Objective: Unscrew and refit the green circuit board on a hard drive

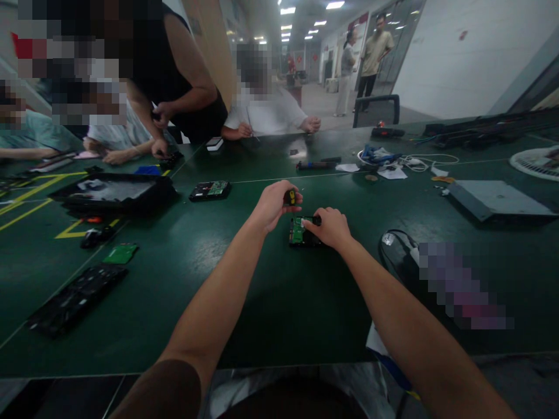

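Observation:
A hard drive (299, 233) lies on the green table with its green circuit board facing up. My left hand (275, 203) is closed around a screwdriver (290, 198) with a black and yellow handle, held upright above the drive's left half. The shaft looks thin, and I cannot tell whether its tip touches a screw. My right hand (332, 227) grips the drive at its right side, thumb on the board and fingers along the far edge. That hand hides the drive's right end.
Another hard drive (209, 190) lies farther left, near a black tray (116, 195). A loose circuit board (121, 253) and a black part (78, 299) are at left. To the right sit a grey metal box (502, 201) and a cable (395, 235). People work across the table (279, 326).

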Tool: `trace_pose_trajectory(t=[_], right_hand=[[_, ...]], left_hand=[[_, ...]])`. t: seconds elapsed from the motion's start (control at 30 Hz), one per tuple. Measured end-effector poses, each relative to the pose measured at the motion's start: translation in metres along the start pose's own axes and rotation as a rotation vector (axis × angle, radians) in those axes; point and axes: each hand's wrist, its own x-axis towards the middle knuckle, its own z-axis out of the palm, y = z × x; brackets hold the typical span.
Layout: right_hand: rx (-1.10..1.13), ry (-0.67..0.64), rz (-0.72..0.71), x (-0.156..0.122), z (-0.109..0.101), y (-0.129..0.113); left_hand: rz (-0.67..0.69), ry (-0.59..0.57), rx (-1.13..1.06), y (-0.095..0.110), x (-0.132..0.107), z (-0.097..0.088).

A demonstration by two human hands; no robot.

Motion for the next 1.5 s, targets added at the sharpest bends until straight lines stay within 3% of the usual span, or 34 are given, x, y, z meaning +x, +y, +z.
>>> trace_pose_trajectory(t=[0.6,1.5], right_hand=[[0.044,-0.053,0.049,0.0015,-0.0010,-0.0012],[0.045,-0.034,0.036,0.0011,0.0016,0.0014]], left_hand=[[0.008,0.003,0.001,-0.0012,0.0011,-0.0030],[-0.018,0.015,-0.002,-0.0009,0.0037,-0.0049]])
